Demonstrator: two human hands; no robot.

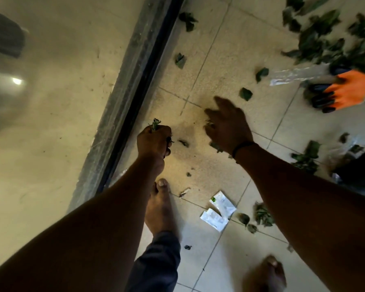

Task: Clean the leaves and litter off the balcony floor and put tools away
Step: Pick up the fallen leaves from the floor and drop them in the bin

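Left hand [154,141]: clenched in a fist, its grip grasping a small bunch of leaves [155,123] whose tips poke out of the top of the fist, low over the floor beside the door track.
Right hand [227,125]: fingers spread and slightly bent, reaching down over the tiles, grip released (a few leaf scraps lie just under the palm, and whether the fingertips touch them cannot be told).
Floor [209,171]: pale speckled tiles with thin grout lines.
Loose leaves [246,94]: single dark green ones scattered across the tiles ahead of the right hand.
Leaf heap [325,32]: a thicker spread at the top right, blurred.
Small leaf cluster [262,213]: on the tiles near the right forearm.
White packets [218,209]: two flat pieces of litter lying overlapped on the floor between the two forearms.
Clear wrapper [297,75]: a shiny strip lying on the tiles, just beside the glove.
Glove [344,91]: orange with dark fingers, on the floor at the right edge, touching the leaf heap.
Door track [141,87]: a dark strip running diagonally, with a glass pane [61,91] on its left.
Feet [159,207]: bare, one behind the left hand, the other at the bottom edge.
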